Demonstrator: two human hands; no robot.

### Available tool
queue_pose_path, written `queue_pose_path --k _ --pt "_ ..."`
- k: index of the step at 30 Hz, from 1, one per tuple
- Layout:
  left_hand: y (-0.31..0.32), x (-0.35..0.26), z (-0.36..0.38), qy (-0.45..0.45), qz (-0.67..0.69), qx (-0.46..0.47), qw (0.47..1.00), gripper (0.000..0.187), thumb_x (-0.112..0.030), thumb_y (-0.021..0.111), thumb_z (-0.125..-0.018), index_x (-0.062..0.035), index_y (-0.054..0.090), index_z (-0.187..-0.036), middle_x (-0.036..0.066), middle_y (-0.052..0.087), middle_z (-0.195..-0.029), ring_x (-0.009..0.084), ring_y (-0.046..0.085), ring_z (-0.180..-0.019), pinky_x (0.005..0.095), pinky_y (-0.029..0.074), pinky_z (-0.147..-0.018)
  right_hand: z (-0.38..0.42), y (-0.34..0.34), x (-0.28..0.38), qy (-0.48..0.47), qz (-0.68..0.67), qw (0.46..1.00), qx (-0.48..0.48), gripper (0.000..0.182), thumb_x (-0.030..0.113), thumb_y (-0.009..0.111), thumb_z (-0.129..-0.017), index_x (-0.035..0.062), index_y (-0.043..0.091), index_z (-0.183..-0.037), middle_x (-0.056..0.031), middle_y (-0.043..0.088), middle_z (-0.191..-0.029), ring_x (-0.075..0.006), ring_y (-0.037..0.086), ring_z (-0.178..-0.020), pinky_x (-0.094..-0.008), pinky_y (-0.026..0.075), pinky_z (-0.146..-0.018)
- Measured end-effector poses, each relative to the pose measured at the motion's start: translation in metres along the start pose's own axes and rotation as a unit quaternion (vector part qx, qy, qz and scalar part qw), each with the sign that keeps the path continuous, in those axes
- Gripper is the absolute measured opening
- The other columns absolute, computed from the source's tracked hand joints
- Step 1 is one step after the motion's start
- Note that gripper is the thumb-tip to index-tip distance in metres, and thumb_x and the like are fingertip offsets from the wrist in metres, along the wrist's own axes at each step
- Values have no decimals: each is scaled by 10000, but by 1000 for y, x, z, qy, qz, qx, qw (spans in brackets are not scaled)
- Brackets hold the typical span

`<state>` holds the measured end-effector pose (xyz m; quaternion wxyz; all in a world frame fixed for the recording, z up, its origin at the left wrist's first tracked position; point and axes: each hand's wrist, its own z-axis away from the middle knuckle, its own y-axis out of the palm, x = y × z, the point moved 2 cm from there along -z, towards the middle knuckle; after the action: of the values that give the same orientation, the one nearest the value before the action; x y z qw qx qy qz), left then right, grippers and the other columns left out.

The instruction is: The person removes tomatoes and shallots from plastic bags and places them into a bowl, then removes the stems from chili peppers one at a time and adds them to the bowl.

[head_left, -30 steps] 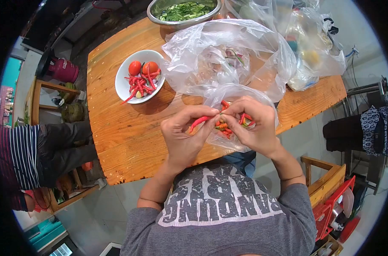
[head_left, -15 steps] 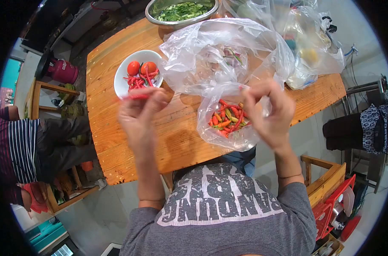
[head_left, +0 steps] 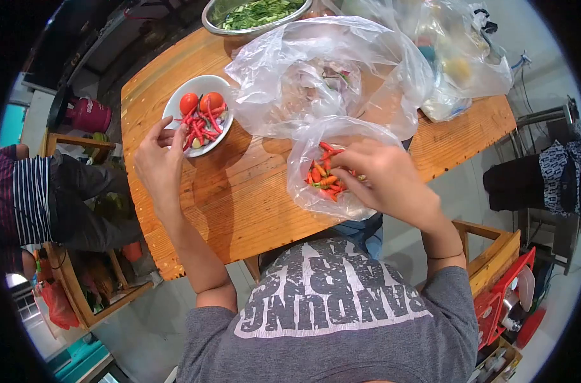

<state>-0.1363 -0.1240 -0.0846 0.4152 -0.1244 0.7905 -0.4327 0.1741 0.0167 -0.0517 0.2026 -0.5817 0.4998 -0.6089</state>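
At the left side of the white bowl (head_left: 173, 105), my left hand (head_left: 158, 155) has its fingers apart over the rim. Inside the bowl are two tomatoes (head_left: 211, 101), a pile of red chilies (head_left: 205, 131) and something pale below them. My right hand (head_left: 385, 173) reaches into the mouth of a clear plastic bag (head_left: 301, 148), thumb and fingers apart above small red and orange chilies (head_left: 326, 179). Its fingertips are at the chilies, and part of the pile is hidden under the hand.
Behind the chili bag lies a larger clear bag (head_left: 265, 80) with purplish pieces in it. A metal basin (head_left: 214, 27) of cut greens stands at the far edge, and more filled bags (head_left: 447, 96) lie at the right. Another person (head_left: 32, 198) is at the left, beyond the wooden table (head_left: 226, 223).
My left hand has moved left and back to the bowl, and the red chili has left its fingers. The right hand has lowered from above the bag onto the chilies.
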Motion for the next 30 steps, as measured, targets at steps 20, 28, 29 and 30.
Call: queue_pose_path --k 20,28,29,30 --pt "48 -96 121 -118 597 475 636 451 -310 454 -1061 79 627 -1211 170 721 -1004 215 711 -913 333 576 -821 36 -10 30 -198 8 970 -142 252 70 796 -686 37 709 -920 -54 670 -877 -167 646 -715 -289 523 -595" --pt "39 -94 113 -78 559 488 666 227 -134 612 -990 54 710 -1071 82 712 -911 128 668 -829 272 547 -790 32 -8 24 -77 -132 983 -98 316 154 832 -751 50 705 -1021 -52 684 -909 -159 639 -725 -276 514 -604" --pt "38 -96 113 -55 547 496 673 209 -126 625 -979 53 717 -1037 76 708 -896 123 658 -814 268 537 -774 30 -7 17 -11 -150 980 -133 319 121 821 -755 35 708 -1040 -57 684 -906 -140 632 -728 -269 506 -609" --pt "37 -97 111 -31 533 502 680 193 -118 637 -969 52 724 -1003 71 704 -881 118 648 -800 264 526 -758 28 -8 11 53 -167 970 -168 324 88 811 -758 20 711 -1059 -63 684 -904 -122 625 -731 -261 497 -613"
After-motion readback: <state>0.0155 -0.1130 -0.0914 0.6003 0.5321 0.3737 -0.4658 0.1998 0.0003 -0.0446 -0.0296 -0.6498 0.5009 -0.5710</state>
